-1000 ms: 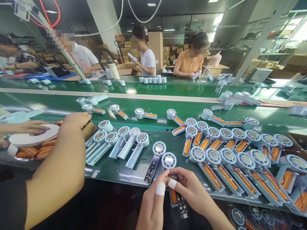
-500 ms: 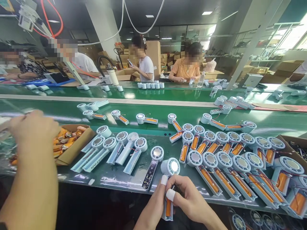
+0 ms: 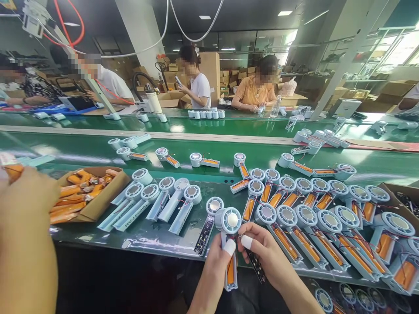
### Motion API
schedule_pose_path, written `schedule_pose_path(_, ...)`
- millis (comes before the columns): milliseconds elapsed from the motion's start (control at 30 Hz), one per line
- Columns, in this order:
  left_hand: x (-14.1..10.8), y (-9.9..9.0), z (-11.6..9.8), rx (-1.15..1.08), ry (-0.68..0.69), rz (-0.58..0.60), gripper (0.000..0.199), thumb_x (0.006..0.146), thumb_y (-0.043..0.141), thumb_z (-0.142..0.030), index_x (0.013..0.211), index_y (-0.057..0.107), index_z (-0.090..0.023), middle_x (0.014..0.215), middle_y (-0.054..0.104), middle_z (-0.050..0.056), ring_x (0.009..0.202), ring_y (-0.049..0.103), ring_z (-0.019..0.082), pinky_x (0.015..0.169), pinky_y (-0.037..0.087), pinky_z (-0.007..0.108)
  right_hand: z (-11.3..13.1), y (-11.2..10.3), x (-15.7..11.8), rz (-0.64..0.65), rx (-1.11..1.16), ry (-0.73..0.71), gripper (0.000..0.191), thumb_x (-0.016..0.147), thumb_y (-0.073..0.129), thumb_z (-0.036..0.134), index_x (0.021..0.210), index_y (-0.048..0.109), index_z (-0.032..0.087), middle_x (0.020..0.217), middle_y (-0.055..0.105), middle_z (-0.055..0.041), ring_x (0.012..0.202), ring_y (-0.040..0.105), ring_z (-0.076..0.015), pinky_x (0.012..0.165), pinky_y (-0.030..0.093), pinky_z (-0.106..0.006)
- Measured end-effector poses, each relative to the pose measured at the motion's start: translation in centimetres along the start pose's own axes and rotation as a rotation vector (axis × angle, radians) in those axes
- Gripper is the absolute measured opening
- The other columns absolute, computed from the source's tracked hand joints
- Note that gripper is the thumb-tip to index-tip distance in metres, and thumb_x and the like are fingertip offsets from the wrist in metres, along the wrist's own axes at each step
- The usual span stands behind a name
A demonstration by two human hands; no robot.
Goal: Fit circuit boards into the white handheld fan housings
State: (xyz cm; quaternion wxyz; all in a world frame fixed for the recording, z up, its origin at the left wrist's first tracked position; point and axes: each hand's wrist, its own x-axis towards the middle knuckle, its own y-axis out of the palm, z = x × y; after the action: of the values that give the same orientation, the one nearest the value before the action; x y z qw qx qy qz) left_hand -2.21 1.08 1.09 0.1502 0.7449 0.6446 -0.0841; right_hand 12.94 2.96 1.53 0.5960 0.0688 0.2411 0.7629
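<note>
My left hand (image 3: 216, 257) grips a light-blue handheld fan (image 3: 231, 221) by its handle. The fan's round head points up, and an orange battery (image 3: 231, 272) shows in the open handle. Just to the right, my right hand (image 3: 266, 250) pinches a narrow black circuit board (image 3: 257, 265), which hangs tilted beside the handle. White covers wrap both thumbs. Behind the held fan, another fan (image 3: 214, 205) lies on the bench with a black circuit board (image 3: 204, 235) on its handle. Whether wires join the held board to the fan is hard to make out.
Fans with orange batteries (image 3: 307, 216) crowd the right side. Several fans (image 3: 150, 192) lie to the left, near a cardboard box (image 3: 101, 200) of orange batteries. A co-worker's arm (image 3: 28, 235) reaches in at far left. Behind runs a green conveyor (image 3: 176, 148); people sit beyond it.
My right hand has moved right, away from the fan handle, and the black circuit board now shows in it. The co-worker's hand has shifted left, with an orange battery in it.
</note>
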Motion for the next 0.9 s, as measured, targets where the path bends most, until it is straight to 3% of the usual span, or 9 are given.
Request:
schedule_pose_path(67, -0.3, 0.0, -0.1, 0.073, 0.06, -0.024, 0.046, 0.088, 0.059, -0.058, 0.117, 0.06, -0.022, 0.095, 0.073, 0.006, 0.093, 0.071, 0.025, 0.083, 0.056, 0.035, 0.0, 0.1, -0.2, 0.011, -0.009, -0.014, 0.035, 0.081, 0.078, 0.044, 0.096, 0.058, 0.02, 0.077, 0.058, 0.0027, 0.063, 0.048, -0.0101, 0.058, 0.042, -0.02)
schedule_pose_path(167, -0.5, 0.0, 0.1, 0.146, 0.097, -0.111, 0.045, 0.09, 0.057, -0.052, 0.124, 0.056, -0.021, 0.115, 0.072, 0.009, 0.108, 0.068, 0.026, 0.096, 0.052, 0.037, 0.3, 0.3, -0.8, -0.02, -0.11, -0.075, 0.031, 0.083, 0.076, 0.038, 0.098, 0.055, 0.022, 0.086, 0.059, 0.0011, 0.073, 0.052, -0.0125, 0.061, 0.043, -0.021)
schedule_pose_path(300, -0.3, -0.2, 0.6, 0.241, 0.122, -0.151, 0.05, 0.093, 0.052, -0.05, 0.132, 0.053, -0.019, 0.135, 0.064, 0.014, 0.126, 0.06, 0.028, 0.106, 0.047, 0.038, 0.6, 0.6, -1.5, -0.021, -0.344, -0.162, 0.023, 0.088, 0.067, 0.027, 0.107, 0.054, 0.023, 0.1, 0.061, -0.0022, 0.094, 0.059, -0.0169, 0.087, 0.049, -0.028)
schedule_pose_path(367, -0.2, -0.3, 0.7, 0.285, 0.125, -0.176, 0.055, 0.092, 0.053, -0.051, 0.134, 0.053, -0.017, 0.14, 0.061, 0.016, 0.133, 0.054, 0.03, 0.109, 0.044, 0.04, 0.5, 0.6, -1.8, -0.052, -0.504, -0.181, 0.027, 0.09, 0.061, 0.023, 0.115, 0.052, 0.024, 0.104, 0.062, -0.0034, 0.099, 0.06, -0.0188, 0.092, 0.048, -0.031)
schedule_pose_path(533, -0.1, 0.0, 0.5, 0.303, 0.034, -0.25, 0.064, 0.093, 0.048, -0.055, 0.144, 0.048, -0.016, 0.149, 0.054, 0.015, 0.135, 0.052, 0.033, 0.108, 0.044, 0.039, -0.2, 0.3, -2.0, -0.239, -0.993, -0.231, 0.022, 0.097, 0.047, 0.024, 0.117, 0.053, 0.024, 0.106, 0.068, -0.0067, 0.096, 0.066, -0.0227, 0.079, 0.049, -0.031)
schedule_pose_path(700, -0.5, 0.3, -0.3, 0.315, 0.09, -0.249, 0.052, 0.091, 0.05, -0.047, 0.132, 0.058, -0.018, 0.136, 0.063, 0.014, 0.124, 0.058, 0.032, 0.102, 0.046, 0.037, 2.3, 0.2, -2.4, -0.028, -1.554, -0.131, 0.026, 0.102, 0.036, 0.023, 0.1, 0.062, 0.021, 0.082, 0.071, -0.0059, 0.071, 0.069, -0.0249, 0.058, 0.034, -0.03)
schedule_pose_path(800, -0.7, 0.2, -0.8, 0.315, 0.095, -0.242, 0.04, 0.088, 0.051, -0.038, 0.122, 0.063, -0.019, 0.123, 0.07, 0.011, 0.111, 0.064, 0.029, 0.094, 0.05, 0.036, 4.7, 0.1, -2.7, 0.203, -1.69, -0.086, 0.015, 0.098, 0.053, 0.032, 0.099, 0.065, 0.023, 0.084, 0.072, -0.0049, 0.076, 0.069, -0.0265, 0.059, 0.031, -0.03)
schedule_pose_path(900, -0.8, 0.2, -1.0, 0.287, 0.084, -0.214, 0.036, 0.085, 0.052, -0.033, 0.115, 0.066, -0.02, 0.108, 0.073, 0.009, 0.101, 0.066, 0.028, 0.089, 0.051, 0.035, 6.3, -0.1, -2.6, 0.38, -1.742, -0.107, 0.011, 0.092, 0.062, 0.028, 0.1, 0.067, 0.023, 0.085, 0.072, -0.0044, 0.076, 0.067, -0.0246, 0.06, 0.029, -0.029)
